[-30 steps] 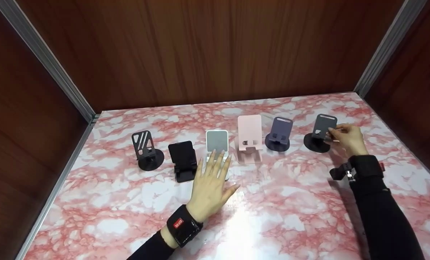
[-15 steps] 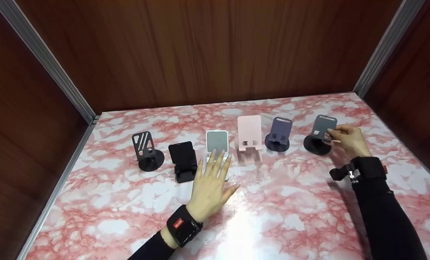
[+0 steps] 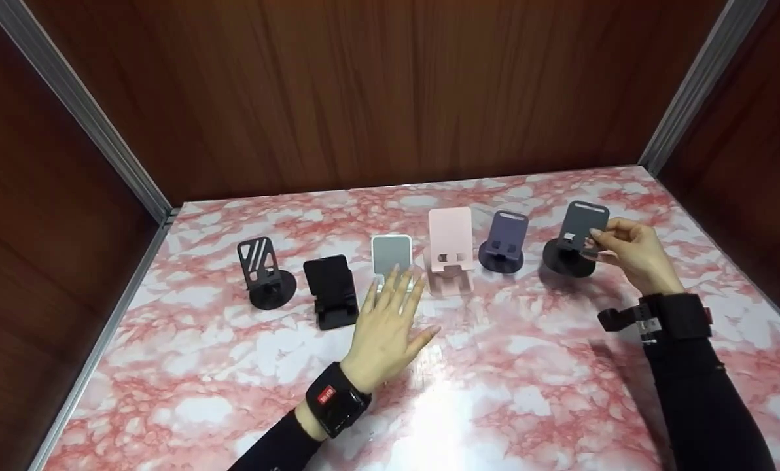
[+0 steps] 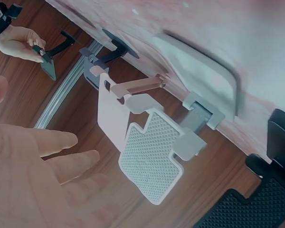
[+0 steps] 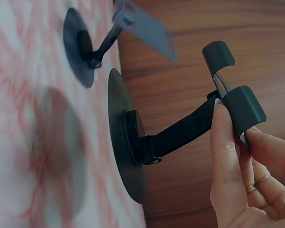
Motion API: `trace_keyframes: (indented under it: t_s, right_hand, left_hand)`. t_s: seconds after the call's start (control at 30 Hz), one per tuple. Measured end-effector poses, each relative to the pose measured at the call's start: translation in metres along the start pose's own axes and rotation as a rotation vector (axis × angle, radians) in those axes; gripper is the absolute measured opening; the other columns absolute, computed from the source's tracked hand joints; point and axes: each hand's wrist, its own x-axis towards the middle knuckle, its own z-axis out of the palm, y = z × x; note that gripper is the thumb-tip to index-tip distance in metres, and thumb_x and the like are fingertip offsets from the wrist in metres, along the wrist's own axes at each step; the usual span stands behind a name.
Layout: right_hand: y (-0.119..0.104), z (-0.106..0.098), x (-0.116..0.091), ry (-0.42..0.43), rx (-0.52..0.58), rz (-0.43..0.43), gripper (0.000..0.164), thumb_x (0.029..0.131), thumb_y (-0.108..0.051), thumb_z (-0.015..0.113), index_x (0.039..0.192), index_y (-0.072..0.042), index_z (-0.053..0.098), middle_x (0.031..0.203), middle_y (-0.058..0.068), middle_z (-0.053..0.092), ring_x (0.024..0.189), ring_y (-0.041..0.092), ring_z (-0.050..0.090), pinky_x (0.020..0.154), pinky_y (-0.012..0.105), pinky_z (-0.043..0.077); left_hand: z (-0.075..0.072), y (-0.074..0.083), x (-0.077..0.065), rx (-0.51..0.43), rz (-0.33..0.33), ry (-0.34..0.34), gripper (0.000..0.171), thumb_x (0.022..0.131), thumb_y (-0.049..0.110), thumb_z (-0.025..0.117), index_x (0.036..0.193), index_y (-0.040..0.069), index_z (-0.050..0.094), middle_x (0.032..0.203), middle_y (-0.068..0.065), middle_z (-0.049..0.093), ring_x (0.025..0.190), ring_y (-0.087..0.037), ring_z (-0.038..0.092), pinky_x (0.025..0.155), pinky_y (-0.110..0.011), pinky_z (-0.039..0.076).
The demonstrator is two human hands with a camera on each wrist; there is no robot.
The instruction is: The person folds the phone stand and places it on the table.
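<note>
My right hand [image 3: 635, 255] pinches the edge of a dark grey phone stand [image 3: 585, 219] at the right end of a row of stands. In the right wrist view its round base [image 5: 121, 156] is raised off the table, with a shadow apart from it. Thumb and fingers grip the plate by its lower lip [image 5: 247, 109]. My left hand [image 3: 380, 337], fingers spread and straight, hovers in front of a white phone stand [image 3: 392, 252] with a grey pad, overlapping its lower part. In the left wrist view that white stand [image 4: 149, 159] stands apart from the fingers.
Between the hands stand a pink phone stand [image 3: 451, 232] and a purple one [image 3: 508, 230] on a round base. Further left are a black stand [image 3: 330, 278] and a slotted dark stand [image 3: 272, 294]. Brown wood-grain panels [image 3: 390, 98] enclose the pink marbled table [image 3: 200, 379].
The dark grey stand has come up off the table in my right hand, shifting slightly left. My left hand has barely moved, and the other stands keep their places.
</note>
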Motion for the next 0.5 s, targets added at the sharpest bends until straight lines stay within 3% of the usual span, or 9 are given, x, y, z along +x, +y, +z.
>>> trace_keyframes:
  t_s: [0.1,0.3,0.5]
  right_hand:
    - [-0.005,0.006,-0.003,-0.013,0.008,-0.009,0.004,0.087,0.003,0.056,0.086,0.001,0.059,0.073,0.005,0.065,0.069,0.013,0.066,0.064,0.026,0.058]
    - [-0.010,0.023,-0.009,-0.010,-0.081,-0.038,0.005,0.088,0.002,0.056,0.087,-0.001,0.060,0.073,0.003,0.065,0.069,0.012,0.065,0.065,0.025,0.058]
    - [-0.013,0.042,-0.012,-0.090,-0.049,-0.074,0.003,0.087,0.001,0.057,0.090,0.002,0.059,0.076,0.004,0.064,0.071,0.013,0.065,0.065,0.026,0.058]
  left_hand:
    - [0.000,0.002,0.005,-0.040,0.035,0.013,0.073,0.091,0.055,0.042,0.147,0.013,0.024,0.153,-0.008,0.025,0.143,-0.027,0.017,0.115,-0.048,0.022]
    - [-0.002,0.004,0.019,-0.155,0.095,0.005,0.070,0.094,0.050,0.039,0.148,0.010,0.020,0.155,-0.011,0.019,0.144,-0.026,0.015,0.117,-0.043,0.021]
    - [-0.005,0.009,0.035,-0.238,0.115,0.007,0.068,0.096,0.050,0.035,0.148,0.010,0.017,0.155,-0.010,0.018,0.144,-0.024,0.015,0.117,-0.042,0.021]
